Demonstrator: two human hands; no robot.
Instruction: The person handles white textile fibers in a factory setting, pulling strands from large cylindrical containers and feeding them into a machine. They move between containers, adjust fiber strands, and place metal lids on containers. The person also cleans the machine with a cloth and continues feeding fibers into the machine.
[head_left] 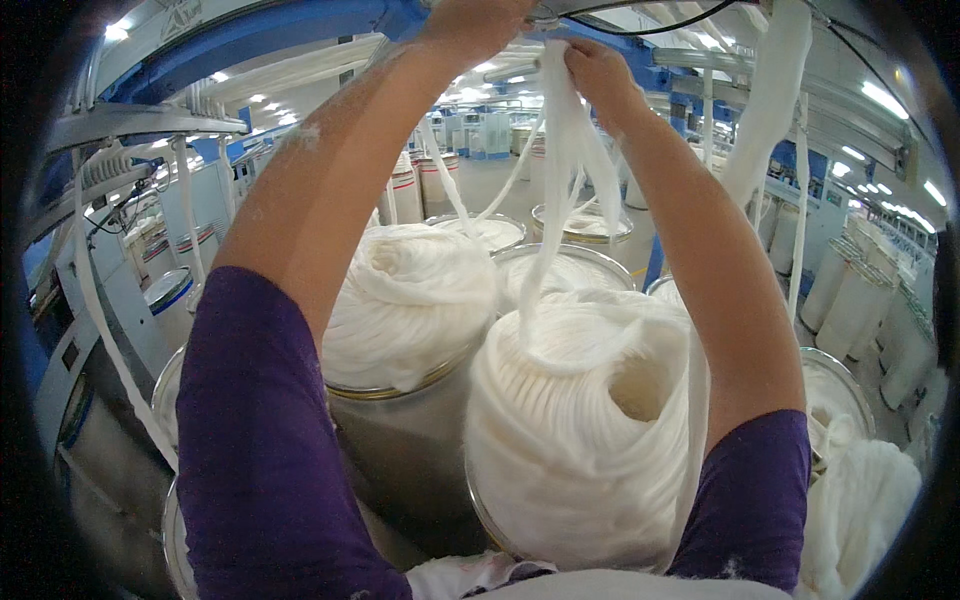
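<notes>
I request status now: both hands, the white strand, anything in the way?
Left hand raised, partly out of view. Right hand pinching white strand near top. Strand hanging toward coiled white heap. Black cable overhead, seemingly clear.

You had a soft, white, ropelike fibre strand (562, 120) hanging before you, gathered at its top and splitting into loose tails; the longest trailed down onto the bulging white coil of layered fibre (570, 460) below, whose round, shadowed hollow (638, 390) sat right of centre.
</notes>
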